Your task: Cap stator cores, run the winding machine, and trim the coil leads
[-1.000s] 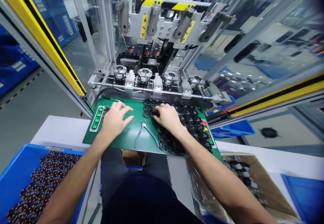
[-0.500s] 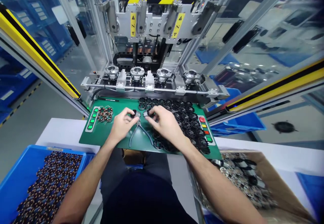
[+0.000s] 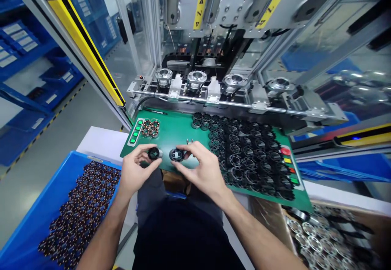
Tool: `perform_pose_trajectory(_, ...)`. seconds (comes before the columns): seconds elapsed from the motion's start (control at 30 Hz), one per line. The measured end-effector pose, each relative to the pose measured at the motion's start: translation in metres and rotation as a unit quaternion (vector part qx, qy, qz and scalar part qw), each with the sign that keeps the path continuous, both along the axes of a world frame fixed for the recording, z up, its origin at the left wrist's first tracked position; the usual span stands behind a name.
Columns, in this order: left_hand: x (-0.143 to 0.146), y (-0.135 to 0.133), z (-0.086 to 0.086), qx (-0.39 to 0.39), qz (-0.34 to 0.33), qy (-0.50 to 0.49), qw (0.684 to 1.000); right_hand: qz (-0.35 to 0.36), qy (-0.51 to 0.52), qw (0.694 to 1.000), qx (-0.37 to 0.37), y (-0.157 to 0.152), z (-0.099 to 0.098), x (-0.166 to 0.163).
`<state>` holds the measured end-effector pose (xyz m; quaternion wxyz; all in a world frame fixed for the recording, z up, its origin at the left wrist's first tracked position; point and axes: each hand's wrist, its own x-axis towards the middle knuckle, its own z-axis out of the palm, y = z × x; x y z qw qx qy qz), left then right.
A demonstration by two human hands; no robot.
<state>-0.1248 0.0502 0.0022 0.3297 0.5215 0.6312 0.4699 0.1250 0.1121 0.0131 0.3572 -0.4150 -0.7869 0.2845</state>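
Both hands each pinch one black ring part above the green tabletop (image 3: 174,133).
Left hand (image 3: 134,172) clamps left ring (image 3: 153,153), right hand (image 3: 205,170) clamps right ring (image 3: 176,154); best held by the rims, level, clear of the ring pile (image 3: 247,152).

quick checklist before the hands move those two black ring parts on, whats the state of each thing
1. Left hand has a grip on its black ring part: ok, pinched at the fingertips.
2. Right hand has a grip on the second ring part: ok, held between thumb and fingers.
3. The two parts are apart, not tangled: ok, a gap shows between them.
4. Fixture nests on the machine are free: cannot tell, the cups look shiny but their insides are unclear.
5. Green mat under the hands is free of loose tools: not ok, plier tips poke out behind the right hand.
6. Stock of ring parts within reach: ok, piled on the mat's right side.
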Motion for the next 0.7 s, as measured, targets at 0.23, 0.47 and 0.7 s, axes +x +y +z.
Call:
perform_pose_trajectory(0.23, -0.005, 0.008, -0.052, -0.008, 0.017, 0.114, 0.993, -0.041, -0.087, 0.994, -0.051, 0.01, -0.065, -0.023)
perform_pose_trajectory(0.47, -0.007, -0.004, -0.056, 0.003, -0.031, 0.129, 0.991, -0.044, -0.067, 0.993, -0.083, 0.01, -0.071, -0.024)
perform_pose_trajectory(0.7, -0.017, -0.005, -0.036, 0.044, -0.03, 0.129, 0.99, -0.022, -0.008, 0.997, -0.069, 0.012, -0.041, -0.02)
